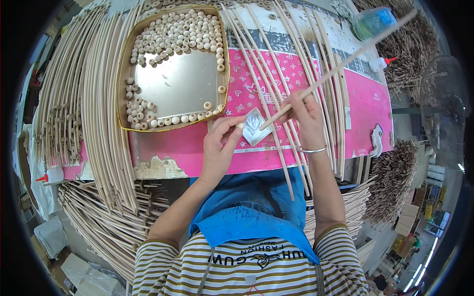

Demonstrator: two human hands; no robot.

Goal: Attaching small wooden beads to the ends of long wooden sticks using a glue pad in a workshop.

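Note:
My left hand pinches a small pale wooden bead between thumb and fingertips, just left of a shiny silver dish or foil piece. A long, thin wooden stick slants from the upper right down to this silver piece, gripped near its lower part by my right hand. The stick's lower tip is at the silver surface, a short way from the bead. Beyond my left hand stands a shallow tray with a yellow rim, holding many round beads with holes.
Loose wooden sticks lie across the pink table cover. More sticks are stacked at the left. A red-tipped white bottle and a greenish container stand at the far right. A fan is beyond the table's right edge.

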